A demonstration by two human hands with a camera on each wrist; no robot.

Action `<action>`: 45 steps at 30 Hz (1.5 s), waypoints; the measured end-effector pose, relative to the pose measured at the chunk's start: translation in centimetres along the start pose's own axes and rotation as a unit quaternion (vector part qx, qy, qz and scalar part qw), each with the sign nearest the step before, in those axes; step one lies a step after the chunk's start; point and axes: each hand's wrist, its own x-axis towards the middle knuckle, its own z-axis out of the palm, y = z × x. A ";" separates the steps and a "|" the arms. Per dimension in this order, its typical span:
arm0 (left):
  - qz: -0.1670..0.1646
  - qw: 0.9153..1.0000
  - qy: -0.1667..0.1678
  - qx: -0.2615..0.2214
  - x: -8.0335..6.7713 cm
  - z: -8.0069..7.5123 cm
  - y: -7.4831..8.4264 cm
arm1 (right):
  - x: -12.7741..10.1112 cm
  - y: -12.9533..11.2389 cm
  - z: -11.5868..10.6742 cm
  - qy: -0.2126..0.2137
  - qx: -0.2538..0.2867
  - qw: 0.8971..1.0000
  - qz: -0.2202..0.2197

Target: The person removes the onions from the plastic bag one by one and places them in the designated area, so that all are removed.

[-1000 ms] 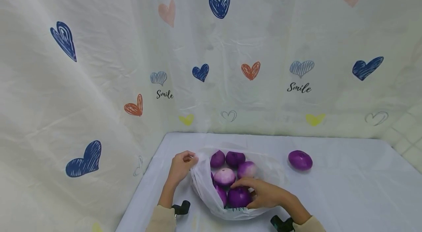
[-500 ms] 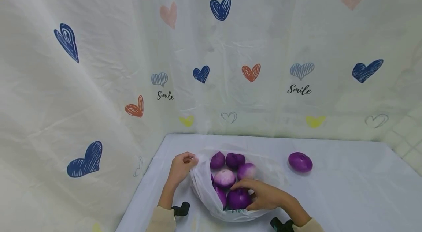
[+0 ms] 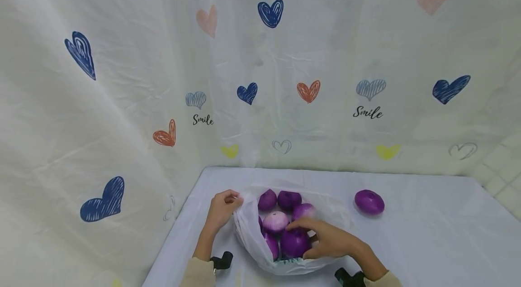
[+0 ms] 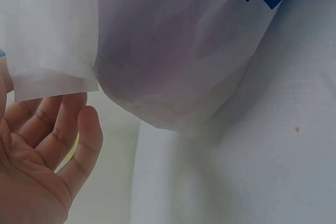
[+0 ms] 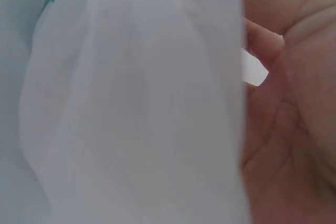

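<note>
A white plastic bag [image 3: 250, 237] lies open on the table and holds several purple onions. My left hand [image 3: 221, 208] pinches the bag's left rim and holds it up. My right hand [image 3: 323, 239] reaches into the bag from the near side. Its fingers curve over the nearest purple onion [image 3: 291, 244] and its thumb lies at the onion's near side. In the left wrist view, my left hand [image 4: 42, 156] sits under the bag [image 4: 168, 51], and purple shows through the plastic. In the right wrist view, the bag's plastic [image 5: 131, 103] hides the fingers beyond my right palm [image 5: 294, 129].
One more purple onion [image 3: 369, 202] lies loose on the pale table [image 3: 427, 241], right of the bag. A white curtain with printed hearts [image 3: 122, 97] closes off the back and the left side. The table's left edge runs close beside my left arm.
My right hand's fingers have shifted slightly right over the near onion, which shows a little more. The left hand keeps its hold on the bag rim.
</note>
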 end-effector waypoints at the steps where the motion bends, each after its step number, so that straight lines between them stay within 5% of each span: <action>1: 0.000 1.000 -0.001 0.000 0.0 0.0 0.0 | 0.0 -0.2 -0.1 0.004 0.001 1.000 -0.001; 25: 0.011 1.000 0.003 -0.007 -0.4 0.0 0.1 | -2.0 -1.6 -3.3 0.102 -0.010 0.993 -0.056; 37: 0.015 1.000 0.000 -0.013 -0.2 0.1 0.0 | -4.0 -1.8 -5.9 0.208 -0.029 0.976 -0.053; 45: 0.020 1.000 -0.002 -0.012 -0.2 0.1 0.0 | -5.4 -1.9 -7.1 0.271 -0.043 0.962 -0.010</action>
